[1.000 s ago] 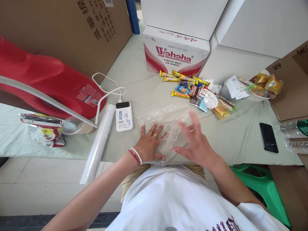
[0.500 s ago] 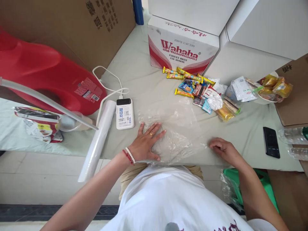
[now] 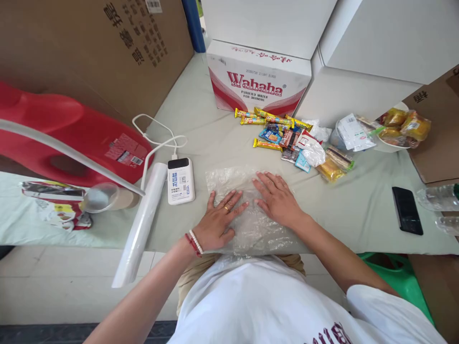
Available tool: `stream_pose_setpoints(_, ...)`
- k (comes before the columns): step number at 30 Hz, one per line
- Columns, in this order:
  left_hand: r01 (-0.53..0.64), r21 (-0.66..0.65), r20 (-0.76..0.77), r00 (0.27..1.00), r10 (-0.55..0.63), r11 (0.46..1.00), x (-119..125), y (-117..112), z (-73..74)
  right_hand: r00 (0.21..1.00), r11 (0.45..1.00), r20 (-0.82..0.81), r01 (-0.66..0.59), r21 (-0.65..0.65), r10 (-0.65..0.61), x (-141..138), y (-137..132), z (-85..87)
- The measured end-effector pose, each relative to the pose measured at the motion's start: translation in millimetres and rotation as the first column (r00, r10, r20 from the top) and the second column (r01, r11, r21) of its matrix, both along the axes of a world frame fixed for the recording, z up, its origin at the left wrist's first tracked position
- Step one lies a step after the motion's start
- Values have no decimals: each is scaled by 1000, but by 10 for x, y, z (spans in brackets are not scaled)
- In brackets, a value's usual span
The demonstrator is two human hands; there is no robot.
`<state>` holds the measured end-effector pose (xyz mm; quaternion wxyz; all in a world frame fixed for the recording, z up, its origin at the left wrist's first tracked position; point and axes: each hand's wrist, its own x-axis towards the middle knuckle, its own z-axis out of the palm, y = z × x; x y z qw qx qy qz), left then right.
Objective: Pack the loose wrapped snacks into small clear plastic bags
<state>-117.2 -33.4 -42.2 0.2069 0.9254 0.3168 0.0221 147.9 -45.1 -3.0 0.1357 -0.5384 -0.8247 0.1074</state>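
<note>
A big red plastic jug (image 3: 79, 126) was at nine o'clock, a white-and-red cardboard box (image 3: 258, 79) at one, a flat black phone (image 3: 408, 210) at three and a green plastic stool (image 3: 410, 279) at four.

- Clear plastic film (image 3: 256, 228) is seen, thin, creased and shiny.
- It is spread out on the pale green tabletop (image 3: 346, 208), reaching the front edge.

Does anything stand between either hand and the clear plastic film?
Nothing visible does. The left hand and right hand both lie spread on the clear plastic film. The wrapped snacks lie beyond its far edge, not under either hand.
</note>
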Motion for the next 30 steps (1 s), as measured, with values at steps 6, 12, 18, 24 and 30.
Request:
stream_pose_setpoints(6, -285, 120, 17, 958, 285, 951, 59, -165, -79, 923, 941, -186, 334, -43, -337, 487, -142, -622)
stream_pose_setpoints(12, -360, 151, -11, 931, 366, 920, 96, -269, -84, 830, 873, -271, 459, -164, -487, 761, 220, -141)
stream_pose_setpoints(18, -328, 162, -28, 941, 337, 931, 45, -244, -93, 910, 924, 199, 379, -50, -363, 531, 1355, 107)
stream_pose_setpoints(24, -341, 169, 5, 939, 345, 925, 53, -257, -91, 893, 949, 375, 302, -85, -251, 315, 1759, 81)
stream_pose_setpoints(30, -355, 159, 20, 934, 357, 921, 50, -269, -77, 832, 902, 364, 428, 59, -418, 713, 2251, 220)
